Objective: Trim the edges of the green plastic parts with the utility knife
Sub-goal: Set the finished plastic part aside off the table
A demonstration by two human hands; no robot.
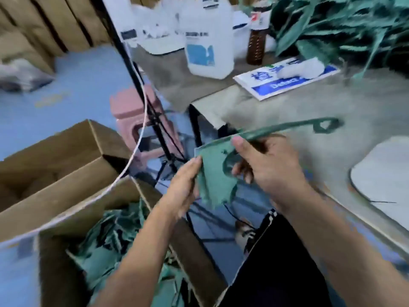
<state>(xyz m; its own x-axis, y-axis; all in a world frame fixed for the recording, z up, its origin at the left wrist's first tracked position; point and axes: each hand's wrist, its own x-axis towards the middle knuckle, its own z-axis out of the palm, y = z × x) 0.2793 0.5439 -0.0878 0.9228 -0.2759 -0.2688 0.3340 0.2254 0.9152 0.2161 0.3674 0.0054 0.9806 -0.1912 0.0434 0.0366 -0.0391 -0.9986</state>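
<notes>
Both hands hold green plastic part (213,173) — left hand (184,187) grip pinches edge, right hand (267,165) grips stem.

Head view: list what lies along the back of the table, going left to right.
White plastic jug → brown bottle → blue and white sign → pile of green plastic parts.
</notes>
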